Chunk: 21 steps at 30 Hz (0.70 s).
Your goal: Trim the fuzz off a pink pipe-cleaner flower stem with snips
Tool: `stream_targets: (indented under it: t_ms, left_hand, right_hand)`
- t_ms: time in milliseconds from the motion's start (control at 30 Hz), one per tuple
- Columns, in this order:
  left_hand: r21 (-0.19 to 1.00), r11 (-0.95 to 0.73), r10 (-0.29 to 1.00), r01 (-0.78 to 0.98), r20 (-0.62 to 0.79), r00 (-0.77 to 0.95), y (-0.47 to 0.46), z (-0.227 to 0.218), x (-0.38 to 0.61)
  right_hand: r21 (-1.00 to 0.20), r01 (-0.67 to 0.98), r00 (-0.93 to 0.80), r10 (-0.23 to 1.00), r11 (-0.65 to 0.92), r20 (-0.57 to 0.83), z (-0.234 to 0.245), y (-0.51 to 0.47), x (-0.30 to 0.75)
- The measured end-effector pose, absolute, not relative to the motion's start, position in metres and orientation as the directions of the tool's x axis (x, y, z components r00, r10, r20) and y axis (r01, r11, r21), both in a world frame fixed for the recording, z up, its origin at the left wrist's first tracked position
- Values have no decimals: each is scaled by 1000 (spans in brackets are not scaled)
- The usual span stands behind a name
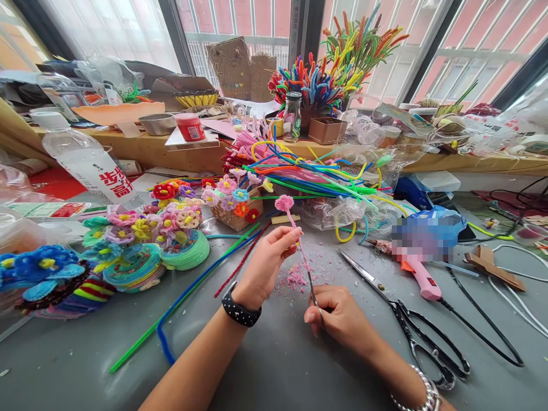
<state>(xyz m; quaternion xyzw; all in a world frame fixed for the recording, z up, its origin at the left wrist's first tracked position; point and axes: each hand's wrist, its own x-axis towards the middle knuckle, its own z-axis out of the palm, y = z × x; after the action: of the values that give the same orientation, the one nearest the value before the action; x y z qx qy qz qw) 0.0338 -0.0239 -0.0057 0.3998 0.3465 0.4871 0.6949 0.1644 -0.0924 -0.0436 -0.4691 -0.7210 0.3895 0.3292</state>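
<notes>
My left hand (272,260), a dark dotted watch band on its wrist, pinches the stem of a pink chenille flower (284,203). The bloom stands above my fingertips, and the thin pink stem (305,257) runs down toward my right hand. My right hand (342,314) is closed around slim metal scissors (314,294), their handles mostly hidden by the fingers. Their tips meet the stem's lower end. Pink fluff clippings (296,276) lie on the grey table (274,365) just beyond the hands.
Large black-handled scissors (398,314) lie at right, near a pink glue gun (422,277) with its cord. Finished chenille flower pots (184,251) stand at left beside a plastic bottle (88,157). Loose pipe cleaners (308,171) pile up at the back, below a cluttered wooden ledge (205,154).
</notes>
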Motion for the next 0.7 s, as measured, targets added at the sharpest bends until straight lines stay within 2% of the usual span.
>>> stream_targets:
  t_ms: [367, 700]
  left_hand:
    - [927, 230, 920, -296, -109, 376, -27, -3, 35]
    - [956, 178, 933, -232, -89, 348, -27, -4, 35]
  right_hand:
    - [-865, 421, -440, 895, 275, 71, -37, -93, 164]
    - [-888, 389, -390, 917, 245, 82, -42, -92, 166]
